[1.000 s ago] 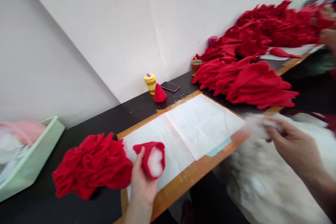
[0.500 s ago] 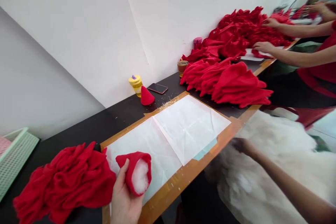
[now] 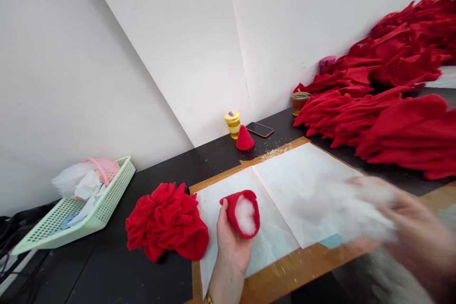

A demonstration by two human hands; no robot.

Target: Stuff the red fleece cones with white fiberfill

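My left hand [image 3: 233,242] is wrapped round a red felt cone [image 3: 233,211], its open end turned toward the right. White stuffing [image 3: 245,214] fills the mouth of the cone. Blurred by motion, my right hand [image 3: 409,223] grips a loose tuft of white fibre stuffing [image 3: 356,206] above the right part of the white paper [image 3: 285,180]. Left of my left hand lies a heap of red felt pieces [image 3: 167,223]. A second red cone [image 3: 245,138] stands point up at the back of the table.
A yellow-lidded cup [image 3: 232,125] and a phone [image 3: 260,129] are by the wall. Large red felt stacks [image 3: 399,123] lie at right, beside a brown drink cup [image 3: 299,103]. A pale green basket [image 3: 107,204] holding a pink basket and white bags sits at left.
My right hand has come up from the pile of stuffing with a tuft and is now over the paper. The view has turned left, bringing the whole green basket into sight.
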